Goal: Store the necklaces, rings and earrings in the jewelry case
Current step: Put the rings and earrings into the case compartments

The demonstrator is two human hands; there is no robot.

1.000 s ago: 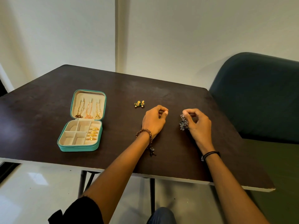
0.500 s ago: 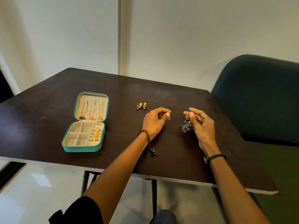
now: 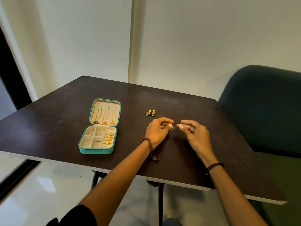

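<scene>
Tabletop of dark brown wood (image 3: 48, 124) against a pale wall. Toward its left side an open teal zip-around jewelry case (image 3: 96, 150) lies flat with its lid raised. Three thin gold chain necklaces (image 3: 104, 116) hang side by side inside the lid. Four gold rings (image 3: 109, 138) sit in a row down the right-hand column of the cream tray, and the other compartments show only lining.

Right of the case, well apart from it, a pair of small gold-and-green earrings (image 3: 150, 112) lies on the bare wood. Just in front of them, the left hand (image 3: 157, 132), with a brown beaded bracelet (image 3: 147, 142) at the wrist, pinches a small triangular metal earring (image 3: 172, 127) between thumb and forefinger.

The right hand (image 3: 194, 134), wearing a black wrist band (image 3: 215, 165), has its fingers loosely curled near that earring; whether it holds anything cannot be made out. A dark teal upholstered chair (image 3: 263, 111) stands at the table's right edge.
</scene>
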